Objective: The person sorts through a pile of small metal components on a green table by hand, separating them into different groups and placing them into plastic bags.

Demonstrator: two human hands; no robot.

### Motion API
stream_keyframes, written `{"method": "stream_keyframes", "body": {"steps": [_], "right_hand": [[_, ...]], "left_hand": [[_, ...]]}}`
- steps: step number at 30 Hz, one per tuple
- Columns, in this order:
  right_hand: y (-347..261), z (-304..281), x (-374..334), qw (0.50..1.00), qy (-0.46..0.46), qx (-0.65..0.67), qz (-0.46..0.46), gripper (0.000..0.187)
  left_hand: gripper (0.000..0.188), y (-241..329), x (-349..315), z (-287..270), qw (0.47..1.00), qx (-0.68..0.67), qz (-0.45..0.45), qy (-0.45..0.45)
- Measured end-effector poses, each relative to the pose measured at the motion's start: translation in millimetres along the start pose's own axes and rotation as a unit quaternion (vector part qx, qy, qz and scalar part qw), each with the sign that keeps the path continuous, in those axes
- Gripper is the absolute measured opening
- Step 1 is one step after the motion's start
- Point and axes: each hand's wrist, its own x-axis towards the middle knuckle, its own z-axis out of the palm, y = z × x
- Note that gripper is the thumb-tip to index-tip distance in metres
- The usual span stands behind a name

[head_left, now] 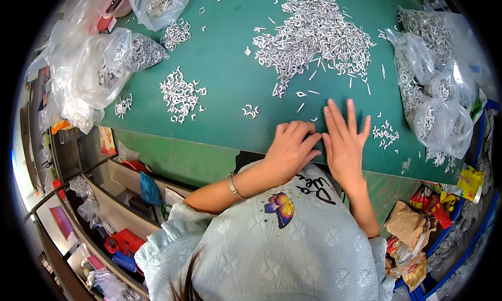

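Note:
Near the front edge of the green tabletop (230, 92), my left hand (294, 148) is curled with its fingertips bunched together; whatever they hold, if anything, is hidden. Beside it my right hand (345, 147) lies with its fingers stretched out and spread, its thumb close to the left fingertips. A small curved metal piece (314, 119) lies just beyond the left fingers. Farther off is a large heap of small silvery curved metal pieces (324, 37), with a few thin straight pieces at its near side. A small cluster of similar pieces (386, 135) lies right of my right hand.
Smaller piles of metal pieces (180, 94) lie to the left. Clear plastic bags of metal pieces (146, 53) stand at the left, and more bulging bags (434, 87) at the right. Below are an open drawer (117, 204) on the left and snack packets (431, 204) on the right.

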Motion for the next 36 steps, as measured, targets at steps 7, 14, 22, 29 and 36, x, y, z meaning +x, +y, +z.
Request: {"method": "stream_keyframes", "body": {"steps": [7,14,22,29,36], "right_hand": [[1,-1,-25,0.997,-0.082,-0.012,0.002,0.063],[-13,11,-20,0.99,-0.125,0.012,-0.055,0.074],[-20,14,-9,0.991,-0.096,0.067,-0.07,0.071],[16,1,-57,0.993,-0.061,0.096,0.015,0.072],[51,-9,-59,0.992,0.029,0.042,0.118,0.061]], "left_hand": [[0.022,-24,-13,-17,0.996,0.039,-0.045,0.064],[0.03,-37,-22,-33,0.976,0.126,-0.132,0.122],[0.034,-25,-11,-28,0.982,0.106,-0.115,0.11],[0.032,-27,-12,-28,0.984,0.086,-0.113,0.111],[0.034,-13,4,-11,0.996,0.036,-0.041,0.066]]}}
